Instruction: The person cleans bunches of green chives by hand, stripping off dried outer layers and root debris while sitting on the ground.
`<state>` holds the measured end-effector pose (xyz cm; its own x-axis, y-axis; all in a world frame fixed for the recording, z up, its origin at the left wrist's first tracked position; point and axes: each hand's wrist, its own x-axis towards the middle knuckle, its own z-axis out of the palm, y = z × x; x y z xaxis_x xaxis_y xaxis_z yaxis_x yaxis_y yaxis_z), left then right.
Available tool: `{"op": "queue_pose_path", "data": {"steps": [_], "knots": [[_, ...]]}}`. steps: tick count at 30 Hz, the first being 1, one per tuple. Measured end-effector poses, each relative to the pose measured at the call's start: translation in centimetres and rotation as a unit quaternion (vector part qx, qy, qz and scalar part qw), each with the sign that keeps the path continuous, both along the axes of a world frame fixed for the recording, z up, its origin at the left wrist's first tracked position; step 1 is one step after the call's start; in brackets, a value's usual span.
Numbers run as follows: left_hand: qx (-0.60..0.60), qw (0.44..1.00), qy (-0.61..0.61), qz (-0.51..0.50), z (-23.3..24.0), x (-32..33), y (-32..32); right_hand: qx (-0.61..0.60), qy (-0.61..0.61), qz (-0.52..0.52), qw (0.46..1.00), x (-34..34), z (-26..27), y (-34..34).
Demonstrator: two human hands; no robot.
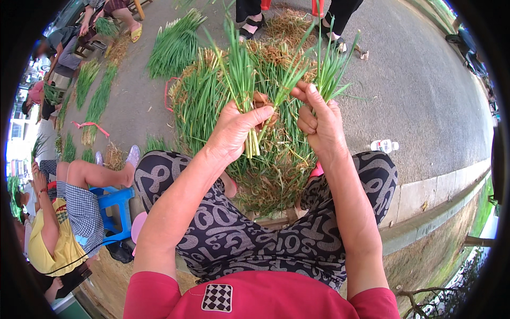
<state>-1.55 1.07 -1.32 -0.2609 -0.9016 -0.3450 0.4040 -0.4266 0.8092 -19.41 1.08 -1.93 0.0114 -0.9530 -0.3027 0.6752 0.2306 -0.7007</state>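
Observation:
My left hand point(243, 121) is closed around a small bunch of green leafy stalks point(242, 75), with the pale cut-looking ends point(252, 143) poking out below the thumb. A separate stalk point(285, 89) slants between that thumb and the fingers of my right hand point(316, 115). More green leaves point(330, 75) stand up from my right hand, their lower ends hidden behind its fingers. Beneath both hands spreads a large heap of the same greens point(203, 103), mixed with brown dry leaves point(271, 171).
Laid bundles of greens point(177, 46) are on the pavement at the far left. A clear plastic bottle point(384, 146) lies at the right, near the kerb point(434, 191). A person on a blue stool point(115, 207) sits at my left. Another person's sandalled feet point(253, 27) are beyond the heap.

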Motion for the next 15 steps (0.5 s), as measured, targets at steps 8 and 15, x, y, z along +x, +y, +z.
{"op": "queue_pose_path", "data": {"steps": [8,15], "knots": [[0.003,0.997,-0.049,-0.055,-0.7,0.1,0.0,-0.025,-0.026,0.036,0.999,-0.7,-0.3,-0.3],[-0.009,0.997,-0.066,-0.026,-1.2,0.4,0.1,-0.022,0.018,-0.013,1.0,-0.7,-0.9,-0.4]]}}
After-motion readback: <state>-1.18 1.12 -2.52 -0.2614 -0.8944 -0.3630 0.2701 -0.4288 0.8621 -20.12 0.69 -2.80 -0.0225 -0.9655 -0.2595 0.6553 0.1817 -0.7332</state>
